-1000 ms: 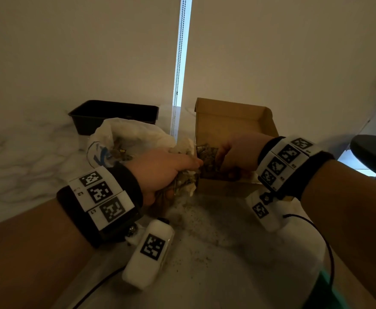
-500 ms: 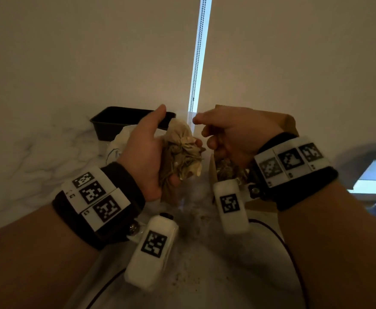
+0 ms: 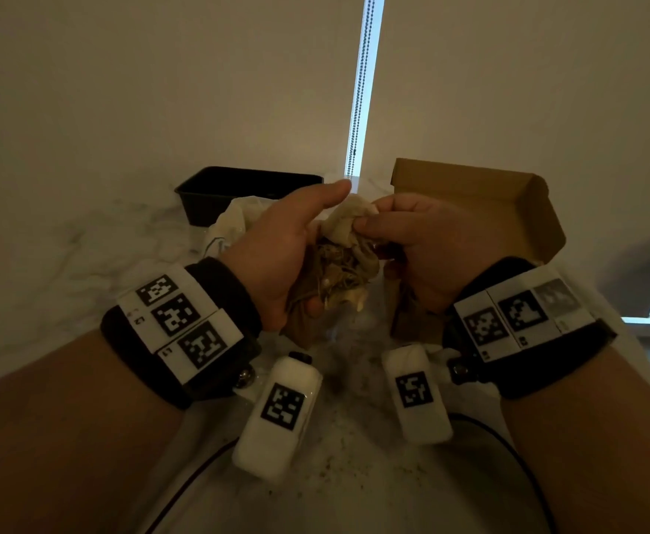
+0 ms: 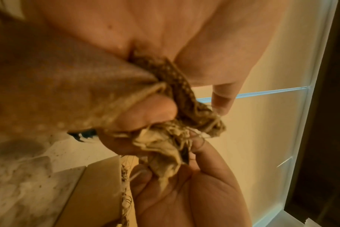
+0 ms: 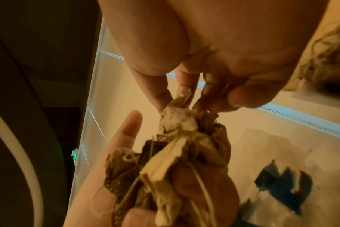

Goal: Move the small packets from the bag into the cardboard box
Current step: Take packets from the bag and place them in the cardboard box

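Observation:
My left hand (image 3: pixel 321 246) grips a bunch of small beige and brown packets (image 3: pixel 338 271) with loose strings, thumb raised, above the table. The fingers of my right hand (image 3: pixel 367 215) pinch the pale top of one packet in that bunch. The open cardboard box (image 3: pixel 508 210) stands right behind the right hand, and strings hang over its near edge (image 4: pixel 99 176). The white plastic bag (image 3: pixel 234 221) lies behind my left hand, and its blue print shows in the right wrist view (image 5: pixel 281 176). The pinch (image 5: pixel 177 101) sits just above the bunch (image 5: pixel 175 153). The bag's inside is hidden.
A black plastic tray (image 3: pixel 238 186) stands at the back left against the wall. The marble table top (image 3: pixel 346 449) below my hands is scattered with dark crumbs. A bead chain (image 3: pixel 361 90) hangs along the bright window strip behind.
My right hand has come out of the box and now pinches a packet. The left hand has lifted the bunch up from beside the bag.

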Motion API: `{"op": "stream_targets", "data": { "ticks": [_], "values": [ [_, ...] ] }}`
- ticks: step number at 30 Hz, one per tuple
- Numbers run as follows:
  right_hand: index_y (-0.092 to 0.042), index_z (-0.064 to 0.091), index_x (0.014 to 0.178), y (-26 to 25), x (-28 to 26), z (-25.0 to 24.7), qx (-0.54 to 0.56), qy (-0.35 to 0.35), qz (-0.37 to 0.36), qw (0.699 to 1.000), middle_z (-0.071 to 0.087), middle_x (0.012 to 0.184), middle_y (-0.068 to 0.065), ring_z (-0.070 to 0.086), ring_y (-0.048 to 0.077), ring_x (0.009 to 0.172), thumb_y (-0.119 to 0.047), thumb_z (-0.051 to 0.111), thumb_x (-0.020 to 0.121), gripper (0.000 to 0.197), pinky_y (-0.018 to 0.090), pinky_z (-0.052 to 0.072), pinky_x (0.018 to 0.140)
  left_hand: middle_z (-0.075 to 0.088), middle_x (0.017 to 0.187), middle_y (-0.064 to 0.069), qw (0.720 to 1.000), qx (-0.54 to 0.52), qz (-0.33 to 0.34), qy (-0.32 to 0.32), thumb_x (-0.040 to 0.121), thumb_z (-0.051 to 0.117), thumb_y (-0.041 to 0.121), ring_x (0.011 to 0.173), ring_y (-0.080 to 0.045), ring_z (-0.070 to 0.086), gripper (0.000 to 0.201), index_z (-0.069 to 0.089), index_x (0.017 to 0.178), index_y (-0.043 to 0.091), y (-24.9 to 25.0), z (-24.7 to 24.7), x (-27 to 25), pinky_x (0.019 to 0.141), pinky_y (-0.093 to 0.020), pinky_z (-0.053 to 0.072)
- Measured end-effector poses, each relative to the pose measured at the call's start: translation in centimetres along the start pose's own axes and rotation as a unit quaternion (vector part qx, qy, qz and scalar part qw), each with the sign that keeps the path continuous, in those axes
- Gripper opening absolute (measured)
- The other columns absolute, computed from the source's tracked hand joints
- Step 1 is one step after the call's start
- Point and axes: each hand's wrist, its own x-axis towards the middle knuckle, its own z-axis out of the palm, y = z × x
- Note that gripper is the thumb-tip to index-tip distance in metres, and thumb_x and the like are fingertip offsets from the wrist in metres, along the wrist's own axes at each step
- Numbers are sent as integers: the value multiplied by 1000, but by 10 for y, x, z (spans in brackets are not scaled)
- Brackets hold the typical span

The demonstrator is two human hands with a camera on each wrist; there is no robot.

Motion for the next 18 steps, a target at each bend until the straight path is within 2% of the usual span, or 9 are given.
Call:
{"op": "stream_targets", "data": {
  "ticks": [2,5,6,8,11,13,15,17,18],
  "values": [
    [-16,69,77,2,3,-3,38,-1,4,999,68,83,15,63,36,80,-23,72,76,7,50,50,83,70,84,-15,999,24,33,8,95,53,47,64,-22,67,51,70,110,1,-2,-2,3,59,-24,52],
    [-9,65,89,2,8,-6,68,9,13,998,71,78,7,67,24,73,-10,60,91,5,38,54,71,69,69,-9,997,44,52,40,102,48,33,45,-13,63,37,70,100,3,0,0,0,39,-14,45],
    [-8,63,89,2,10,-7,81,15,17,996,71,74,5,68,22,70,-8,58,92,6,34,56,65,69,67,-9,995,60,56,53,102,49,32,42,-12,60,34,70,96,5,0,-2,0,37,-13,43],
    [-8,61,88,1,11,-10,115,21,20,993,72,68,3,70,18,65,-4,55,93,9,30,56,54,69,75,-12,988,108,67,87,101,55,33,49,-16,59,30,70,94,7,1,-6,3,41,-19,44],
    [-7,61,99,1,7,-11,144,15,4,989,72,83,8,71,20,70,3,53,92,15,31,56,54,71,75,-13,982,110,89,125,101,56,28,52,-16,64,28,69,97,4,2,-12,8,45,-20,47],
    [-12,59,105,1,4,-9,126,16,-12,992,69,91,11,70,22,71,6,55,90,23,30,54,52,73,76,-14,978,99,108,146,100,58,28,58,-17,67,27,71,97,5,5,-13,8,50,-20,49],
    [-19,56,108,-1,1,-8,118,16,-26,993,69,95,13,69,25,73,6,58,89,32,32,54,53,71,70,-7,975,98,123,155,99,60,28,48,-10,64,25,70,99,5,8,-12,6,41,-15,45],
    [-24,53,111,-2,-2,-6,139,2,-40,989,70,98,14,70,30,82,4,61,88,37,41,58,62,70,70,-5,975,108,124,151,99,60,27,45,-7,62,29,69,106,1,9,-13,4,37,-13,42],
    [-24,52,113,-3,-3,-5,148,-8,-45,988,70,100,15,71,32,86,3,63,87,39,46,59,67,72,76,-9,976,109,121,146,99,60,28,51,-9,66,32,69,110,-1,10,-13,3,40,-14,45]
  ]
}}
